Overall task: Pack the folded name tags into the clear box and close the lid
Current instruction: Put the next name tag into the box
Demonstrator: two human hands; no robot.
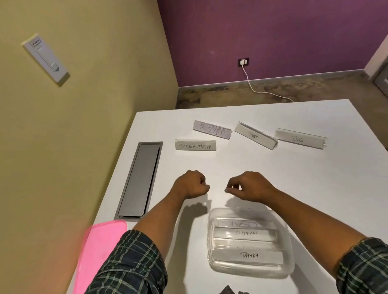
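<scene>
4 folded paper name tags (212, 129) on smooth white table (320, 185), rounded clear box (250, 241), left hand (192, 184) fisted empty, right hand (249, 186) curled empty

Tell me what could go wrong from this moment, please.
The four standing folded name tags, like the clear SUPERMAN tag, may not fit flat: the clear plastic box already looks full. The pink plastic lid sits at the white table's edge and the left sleeve might knock it off.
</scene>
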